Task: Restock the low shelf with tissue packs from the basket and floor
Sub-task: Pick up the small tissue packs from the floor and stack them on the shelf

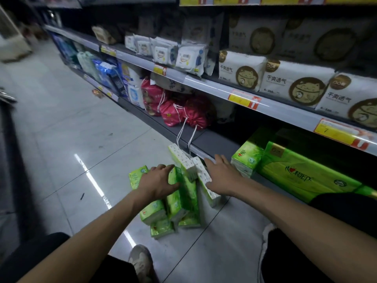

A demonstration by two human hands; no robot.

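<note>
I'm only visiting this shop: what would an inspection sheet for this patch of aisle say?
Surface: glossy tiled floor, a few dark marks.
Job's things: tissue packs piled on floor; shelved packs on low shelf; basket not seen.
Clutter: red drawstring bags on the low shelf.
Hands: left hand grips a pack in the pile; right hand rests flat on it.
Cables: nothing seen; only bag cords hanging.
Surroundings: white packs above, yellow price tags.

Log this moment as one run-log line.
phase: pickup from floor | left hand: grips tissue packs | right hand: flat against pile's shelf side | low shelf: partly stocked
</note>
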